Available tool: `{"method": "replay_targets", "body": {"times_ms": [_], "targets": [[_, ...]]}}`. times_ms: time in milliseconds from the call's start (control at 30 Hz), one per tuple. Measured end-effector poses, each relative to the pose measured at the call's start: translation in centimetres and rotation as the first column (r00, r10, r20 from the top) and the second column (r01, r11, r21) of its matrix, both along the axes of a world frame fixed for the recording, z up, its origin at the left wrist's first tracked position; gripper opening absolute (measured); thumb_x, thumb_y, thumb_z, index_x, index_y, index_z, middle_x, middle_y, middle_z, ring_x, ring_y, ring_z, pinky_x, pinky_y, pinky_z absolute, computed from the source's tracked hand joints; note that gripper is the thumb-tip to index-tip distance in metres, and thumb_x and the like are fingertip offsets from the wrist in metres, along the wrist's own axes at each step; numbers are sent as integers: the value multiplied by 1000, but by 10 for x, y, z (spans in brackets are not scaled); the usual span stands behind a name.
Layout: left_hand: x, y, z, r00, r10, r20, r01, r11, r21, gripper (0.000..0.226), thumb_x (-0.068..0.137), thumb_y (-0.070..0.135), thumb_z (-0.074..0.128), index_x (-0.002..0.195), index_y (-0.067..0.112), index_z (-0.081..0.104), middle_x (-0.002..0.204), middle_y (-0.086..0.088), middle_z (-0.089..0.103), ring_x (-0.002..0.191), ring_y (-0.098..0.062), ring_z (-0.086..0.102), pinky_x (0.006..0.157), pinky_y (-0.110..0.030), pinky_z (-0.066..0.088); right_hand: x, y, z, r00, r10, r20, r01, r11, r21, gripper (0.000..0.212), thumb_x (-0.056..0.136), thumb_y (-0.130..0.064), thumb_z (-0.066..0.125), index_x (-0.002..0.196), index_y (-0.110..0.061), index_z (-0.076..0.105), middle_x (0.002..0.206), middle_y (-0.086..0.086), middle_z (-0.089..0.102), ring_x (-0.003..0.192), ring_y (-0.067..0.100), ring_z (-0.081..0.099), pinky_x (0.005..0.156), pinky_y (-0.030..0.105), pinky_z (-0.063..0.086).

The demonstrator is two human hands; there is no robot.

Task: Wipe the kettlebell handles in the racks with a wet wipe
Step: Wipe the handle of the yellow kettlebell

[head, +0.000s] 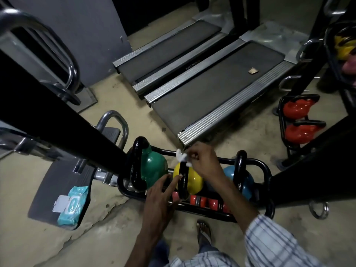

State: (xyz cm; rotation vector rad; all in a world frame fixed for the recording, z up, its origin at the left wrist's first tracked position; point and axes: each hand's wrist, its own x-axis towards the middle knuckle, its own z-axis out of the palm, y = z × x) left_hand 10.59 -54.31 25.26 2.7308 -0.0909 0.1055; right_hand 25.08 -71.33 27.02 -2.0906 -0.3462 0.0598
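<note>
Glossy black kettlebell handles [183, 180], shiny chrome bars [117, 120], rough concrete floor [107, 234], checked cloth sleeve [273, 245].

Pretty clearly a gym. Two treadmills [215, 89] sit side by side on a bare concrete floor [107, 232], with coloured kettlebells [154, 166] parked in low black racks [258, 166].

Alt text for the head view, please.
A person's right hand holds a white wet wipe on the black handle of a yellow kettlebell in a floor rack, left hand touching it with straight fingers. A green kettlebell and a blue kettlebell flank it; a wipes pack lies at left, treadmills beyond.
</note>
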Motion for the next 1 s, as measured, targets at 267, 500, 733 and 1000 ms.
{"method": "replay_targets", "body": {"times_ms": [267, 500, 733, 1000], "targets": [[3, 2, 4, 997, 76, 28, -73, 991, -110, 91, 68, 32, 89, 147, 25, 44, 153, 3, 39, 137, -19, 44, 105, -37, 44, -12, 0, 6, 998, -26, 55, 24, 999, 48, 13, 79, -8, 80, 90, -14, 81, 86, -2, 66, 75, 8, 63, 65, 20, 47], [12, 6, 7, 999, 49, 20, -45, 985, -169, 91, 72, 27, 83, 152, 24, 39, 158, 1, 32, 142, -20, 39, 105, -43, 46, -82, -2, -13, 991, 100, 84, -99, 995, -14, 32, 77, 1, 73, 98, -21, 80, 89, -8, 59, 79, 4, 59, 68, 18, 48], [22, 15, 12, 992, -111, -68, 108, 993, -40, 109, 70, 23, 87, 156, 44, 23, 164, -6, 20, 147, -24, 32, 108, -43, 46, -122, -5, -39, 995, 87, 57, -87, 996, -4, 41, 71, 10, 62, 93, -21, 79, 91, -6, 57, 84, 7, 61, 70, 23, 50], [20, 7, 14, 993, -90, -70, 88, 996, -27, 107, 69, 32, 88, 156, 42, 26, 160, -5, 26, 144, -24, 36, 104, -45, 50, -100, 11, -47, 895, -208, -395, 322, 913, 251, 10, 90, -3, 69, 90, -12, 74, 86, -3, 74, 76, -3, 68, 67, 13, 52]]}}
